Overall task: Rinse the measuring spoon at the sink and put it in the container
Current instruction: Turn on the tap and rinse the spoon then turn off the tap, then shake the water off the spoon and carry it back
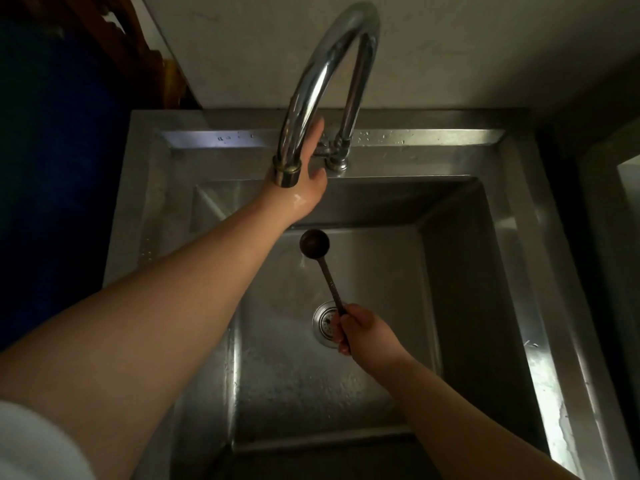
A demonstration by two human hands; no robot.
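A dark measuring spoon (320,258) with a round bowl and a long thin handle is held over the steel sink basin (450,271), bowl pointing away from me, just below the spout. My right hand (367,332) grips the handle's end above the drain. My left hand (304,168) reaches behind the chrome gooseneck tap (322,74) toward the tap lever (323,148); the spout hides part of the hand, so its grip is unclear. No water stream is visible. No container is in view.
The drain strainer (325,322) lies in the wet basin floor. A wide steel rim (540,306) surrounds the sink. A wall rises behind the tap, a dark blue surface (52,150) stands on the left, and a pale edge (627,202) shows at far right.
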